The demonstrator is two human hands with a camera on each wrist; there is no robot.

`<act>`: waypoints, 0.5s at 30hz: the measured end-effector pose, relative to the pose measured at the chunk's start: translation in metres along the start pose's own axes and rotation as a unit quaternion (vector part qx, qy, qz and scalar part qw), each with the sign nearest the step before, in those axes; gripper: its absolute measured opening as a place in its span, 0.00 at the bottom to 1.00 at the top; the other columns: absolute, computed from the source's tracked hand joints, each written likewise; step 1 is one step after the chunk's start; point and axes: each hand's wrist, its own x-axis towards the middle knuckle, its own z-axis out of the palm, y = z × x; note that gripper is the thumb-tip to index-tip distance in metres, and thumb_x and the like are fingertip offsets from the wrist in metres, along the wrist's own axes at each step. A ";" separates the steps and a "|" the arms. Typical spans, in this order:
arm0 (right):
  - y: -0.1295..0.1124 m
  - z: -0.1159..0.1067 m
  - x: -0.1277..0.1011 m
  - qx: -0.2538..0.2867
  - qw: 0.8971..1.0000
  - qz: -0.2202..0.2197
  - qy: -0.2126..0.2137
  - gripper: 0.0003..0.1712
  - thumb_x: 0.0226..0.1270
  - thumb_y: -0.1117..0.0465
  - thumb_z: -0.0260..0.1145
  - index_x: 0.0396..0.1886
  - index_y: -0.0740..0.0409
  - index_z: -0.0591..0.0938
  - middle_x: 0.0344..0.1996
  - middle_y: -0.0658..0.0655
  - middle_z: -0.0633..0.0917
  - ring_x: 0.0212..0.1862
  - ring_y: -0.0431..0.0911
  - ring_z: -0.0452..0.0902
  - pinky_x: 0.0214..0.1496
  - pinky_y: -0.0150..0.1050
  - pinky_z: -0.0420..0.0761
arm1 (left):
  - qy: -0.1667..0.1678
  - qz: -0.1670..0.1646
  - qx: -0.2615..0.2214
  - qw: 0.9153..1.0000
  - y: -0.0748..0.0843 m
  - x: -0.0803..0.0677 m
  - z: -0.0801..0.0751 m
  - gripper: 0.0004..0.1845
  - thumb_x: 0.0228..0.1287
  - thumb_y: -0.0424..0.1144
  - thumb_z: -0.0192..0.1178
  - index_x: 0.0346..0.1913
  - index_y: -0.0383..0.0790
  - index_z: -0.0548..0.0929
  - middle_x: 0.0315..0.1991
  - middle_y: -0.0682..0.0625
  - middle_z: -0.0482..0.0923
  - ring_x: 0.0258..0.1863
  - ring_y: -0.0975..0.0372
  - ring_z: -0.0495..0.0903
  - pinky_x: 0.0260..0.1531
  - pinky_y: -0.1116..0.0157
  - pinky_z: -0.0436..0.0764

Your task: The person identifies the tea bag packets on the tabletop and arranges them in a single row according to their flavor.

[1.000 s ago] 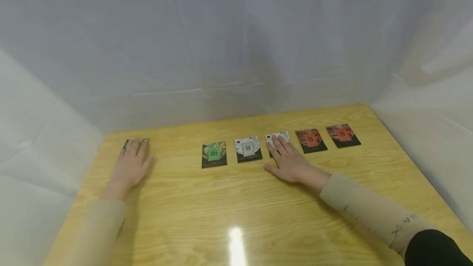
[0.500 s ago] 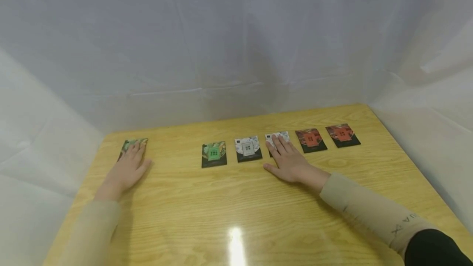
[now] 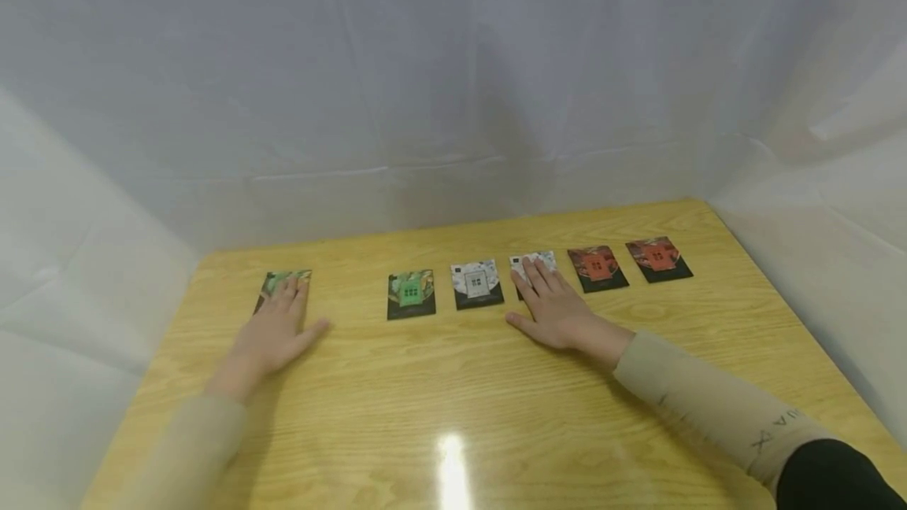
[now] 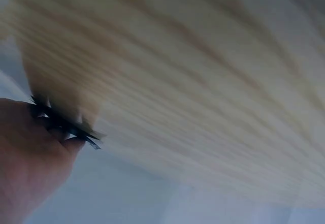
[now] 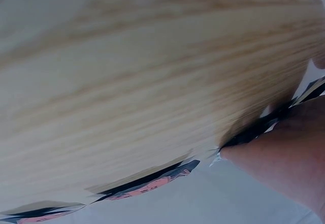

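With its fingers laid straight over a green-and-black packet (image 3: 292, 275), my left hand (image 3: 272, 329) rests at the table's far left. The lower part of that packet is hidden under the hand. In the left wrist view a dark packet edge (image 4: 66, 125) shows under the fingers. My right hand (image 3: 556, 309) lies flat with spread fingers on a white-and-black packet (image 3: 520, 260), covering most of it. Left of it lie another white packet (image 3: 477, 285) and a second green packet (image 3: 411, 294). To its right are a red packet (image 3: 597, 267) and another red packet (image 3: 659, 259).
The packets form a row near the back edge of the wooden table (image 3: 397, 392). White sheeting (image 3: 425, 85) hangs behind the table and along both sides. A bright reflection shines on the tabletop near the front.
My left hand shifts slightly left, then slides right with the green packet under its fingers, closer to the other green one. The right hand stays on the white packet.
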 end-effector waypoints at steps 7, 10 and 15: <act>0.003 0.004 0.003 -0.003 1.000 0.004 0.001 0.48 0.86 0.37 0.47 0.88 0.60 0.45 0.87 0.68 0.39 0.88 0.64 0.32 0.89 0.64 0.43 | 0.015 -0.008 0.015 1.000 0.030 0.003 0.007 0.53 0.82 0.68 0.40 0.82 0.21 0.47 0.84 0.23 0.40 0.83 0.29 0.43 0.81 0.30 0.49; 0.007 0.008 0.006 -0.008 1.000 0.004 0.002 0.48 0.86 0.35 0.46 0.88 0.58 0.43 0.87 0.66 0.38 0.88 0.63 0.32 0.90 0.63 0.43 | 0.018 -0.005 0.021 1.000 0.044 0.003 0.008 0.53 0.82 0.68 0.41 0.82 0.21 0.48 0.84 0.24 0.41 0.83 0.30 0.44 0.81 0.31 0.51; 0.008 0.010 0.007 -0.012 1.000 0.007 -0.005 0.49 0.86 0.33 0.44 0.88 0.56 0.42 0.88 0.65 0.37 0.88 0.62 0.31 0.90 0.62 0.42 | 0.018 0.000 0.021 1.000 0.064 0.004 0.010 0.53 0.81 0.69 0.42 0.83 0.23 0.49 0.84 0.26 0.43 0.84 0.31 0.46 0.82 0.34 0.53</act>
